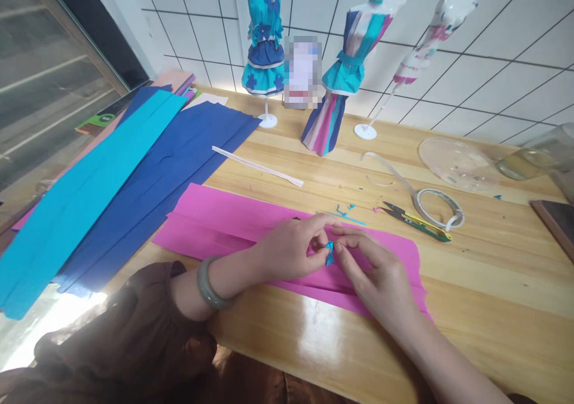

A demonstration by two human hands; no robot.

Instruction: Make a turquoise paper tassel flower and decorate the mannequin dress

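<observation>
Between my fingertips is a small folded piece of turquoise paper (330, 253). My left hand (293, 250), with a grey-green bangle (210, 287) at the wrist, pinches its left side. On its right side the thumb and forefinger of my right hand (376, 266) grip it. Both hands are just above a wide pink crepe-like sheet (215, 213) lying on the wooden table. Thin turquoise scraps (347, 214) lie just beyond my fingers. Part of the pink sheet is hidden under my hands.
Yellow-green thread snips (419, 222) and a tape roll (437, 207) lie to the right. Turquoise (89, 183) and dark blue (179, 159) sheets cover the left. A white strip (258, 166) lies mid-table. Dressed mini mannequins (263, 51) stand behind, beside a clear plastic dish (455, 164) and jar (533, 156).
</observation>
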